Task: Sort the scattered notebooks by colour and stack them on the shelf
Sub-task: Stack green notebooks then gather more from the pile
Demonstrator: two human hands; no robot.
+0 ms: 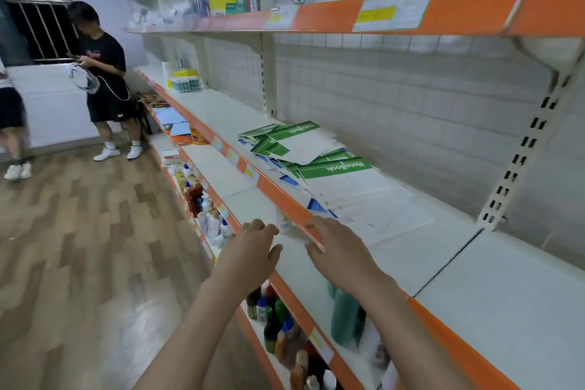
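Several notebooks lie scattered in a loose heap on the white middle shelf [474, 279]. Green "NoteBook" covers [332, 168] lie on top, and another green group [278, 136] lies further left. Blue notebooks [316, 206] peek out from under the heap near the shelf's orange front edge. My right hand [338, 241] rests over that orange edge just short of the heap, fingers spread, holding nothing. My left hand [253, 244] hovers in front of the shelf edge, to the left of my right hand, fingers loosely curled, empty.
An upper shelf [316, 19] with an orange strip overhangs the notebooks. Lower shelves hold bottles [278, 320]. Boxes of goods [185, 79] sit at the shelf's far end. A person in black [104, 79] stands in the aisle at left; another's legs [12, 136] show at the frame edge.
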